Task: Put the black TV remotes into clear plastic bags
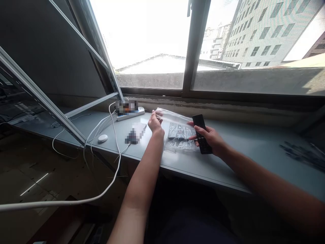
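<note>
My left hand [155,122] pinches the upper left corner of a clear plastic bag [175,116] and stretches it over the bench. In my right hand [212,138] is a black remote control [202,135], held upright with the thumb across its face. Fingers of that hand also reach to the bag's right end. Below the stretched bag, between my hands, a clear plastic packet with dark contents [180,133] lies on the grey bench top [236,159]. What exactly is inside the packet I cannot make out.
A white power strip [130,113] stands against the wall, with white cables [117,142] looping off the bench's front edge. Nearby are a small round white object [103,138] and a blurred-out item [135,133]. Metal frame bars [45,98] slant at left. Dark thin pieces [303,154] lie far right.
</note>
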